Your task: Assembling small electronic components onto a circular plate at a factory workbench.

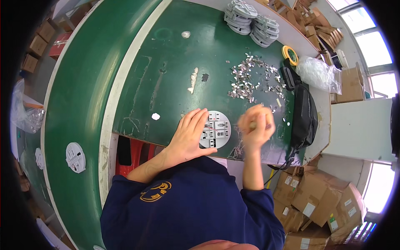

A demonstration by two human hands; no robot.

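A round white plastic housing (pixel 223 125) lies at the near edge of the green table, with rectangular compartments, small dark parts and a thin reddish wire on its face. My left hand (pixel 189 135) holds it by its left side, the fingers at its upper rim and the thumb along its lower rim. To the right, clear of the housing, my right hand (pixel 257 127) is raised and slightly blurred. Its fingers are curled closed, and what they pinch is too small to make out. Beyond it lie many small metallic pieces (pixel 246 79), scattered in a loose heap.
Grey round housings (pixel 239 16) stand stacked at the far edge. Yellow tape (pixel 290 55), a clear plastic bag (pixel 318 73) and a black bag (pixel 304 112) line the right side. A green conveyor belt (pixel 89 112) on the left carries another white round unit (pixel 76 157). Cardboard boxes (pixel 318 191) fill the lower right.
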